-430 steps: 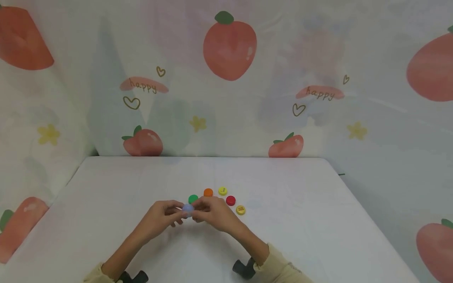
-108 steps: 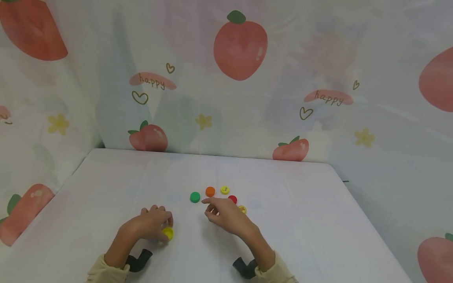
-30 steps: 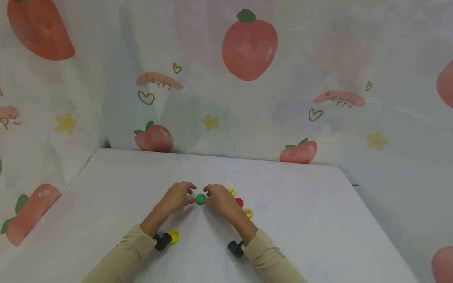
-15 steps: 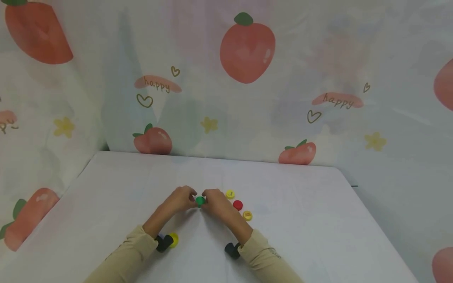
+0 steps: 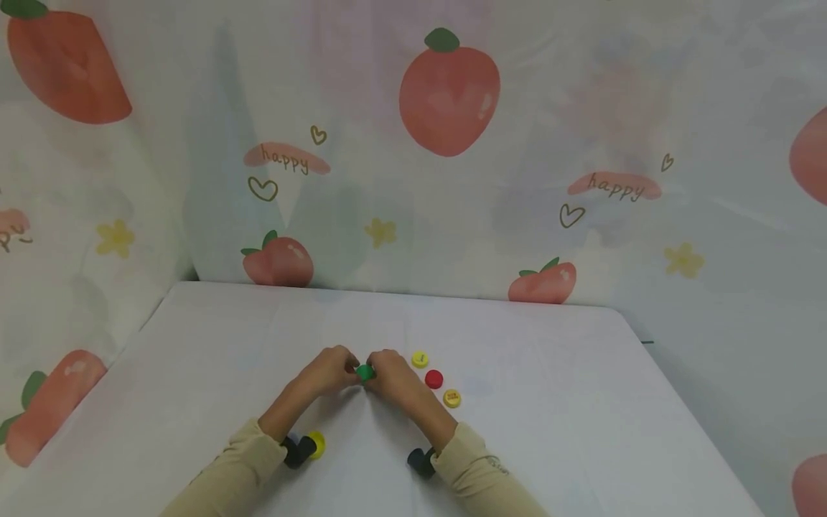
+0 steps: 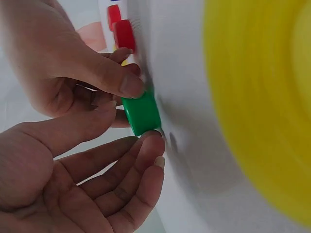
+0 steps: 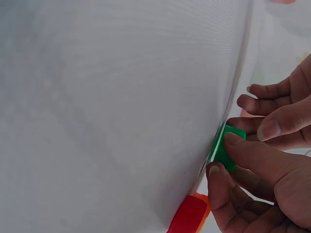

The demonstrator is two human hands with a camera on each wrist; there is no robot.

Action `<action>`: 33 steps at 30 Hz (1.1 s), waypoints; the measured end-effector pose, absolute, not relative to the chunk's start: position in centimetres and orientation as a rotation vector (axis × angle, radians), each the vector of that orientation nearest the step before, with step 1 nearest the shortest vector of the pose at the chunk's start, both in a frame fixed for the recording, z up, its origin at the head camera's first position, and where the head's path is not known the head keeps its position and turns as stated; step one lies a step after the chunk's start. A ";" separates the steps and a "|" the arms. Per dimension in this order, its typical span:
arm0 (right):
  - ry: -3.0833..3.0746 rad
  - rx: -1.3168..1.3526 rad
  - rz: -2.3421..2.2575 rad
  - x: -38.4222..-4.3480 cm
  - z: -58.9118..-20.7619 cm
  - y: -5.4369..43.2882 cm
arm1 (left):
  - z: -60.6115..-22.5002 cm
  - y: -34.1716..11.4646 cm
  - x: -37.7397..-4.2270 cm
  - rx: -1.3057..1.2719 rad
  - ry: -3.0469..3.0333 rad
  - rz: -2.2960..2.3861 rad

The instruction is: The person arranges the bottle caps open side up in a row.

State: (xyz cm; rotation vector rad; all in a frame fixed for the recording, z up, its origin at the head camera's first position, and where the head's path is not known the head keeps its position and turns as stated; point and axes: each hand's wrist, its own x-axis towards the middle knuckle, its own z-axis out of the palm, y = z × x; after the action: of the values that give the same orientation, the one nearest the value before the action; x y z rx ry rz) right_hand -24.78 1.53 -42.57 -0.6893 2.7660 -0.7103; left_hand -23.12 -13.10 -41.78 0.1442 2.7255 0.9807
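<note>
A green bottle cap (image 5: 365, 372) is between my two hands, low over the white table. My right hand (image 5: 394, 377) pinches it, the thumb along its side in the right wrist view. From the other side, my left hand (image 5: 331, 370) holds it between thumb and fingers; a fingertip meets the cap's lower end in the left wrist view. Close to my left wrist lies a yellow cap (image 5: 316, 445), with a bluish thing (image 5: 293, 436) mostly hidden behind the wrist camera. A second yellow cap (image 5: 420, 359), a red cap (image 5: 433, 379) and a darker yellow cap (image 5: 451, 398) lie right of my right hand.
Orange (image 7: 203, 208) shows behind a red cap edge (image 7: 187, 216) in the right wrist view. Black wrist cameras (image 5: 300, 452) hang under both sleeves (image 5: 481, 459). A fruit-printed cloth wall (image 5: 446, 215) stands behind the table's far edge.
Since 3.6 s ago, my left hand has released the yellow cap at the left and come to the green cap. Over the last second both hands have closed in on it and it has tilted.
</note>
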 end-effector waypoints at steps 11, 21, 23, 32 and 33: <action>2.770 -0.702 -0.735 -24.1 -42.1 2.3 | -41.0 -13.1 -22.2 0.181 2.697 1.044; 2.731 -0.692 -0.786 -23.5 -41.2 3.0 | -40.8 -12.9 -21.5 0.233 2.723 1.055; 2.738 -0.716 -0.795 -23.3 -41.1 3.2 | -40.8 -13.0 -21.4 0.238 2.714 1.071; 2.718 -0.816 -0.882 -22.9 -40.8 4.3 | -40.7 -12.6 -20.9 0.248 2.664 1.206; 2.713 -0.829 -0.899 -22.7 -40.8 4.5 | -40.7 -12.5 -20.8 0.254 2.668 1.221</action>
State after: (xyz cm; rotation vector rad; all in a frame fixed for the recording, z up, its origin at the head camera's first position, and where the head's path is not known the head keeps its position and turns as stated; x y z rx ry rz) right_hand -22.75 4.48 -40.79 -0.8286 2.7130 -0.8990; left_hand -20.80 -12.54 -40.71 0.2536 2.6684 1.2209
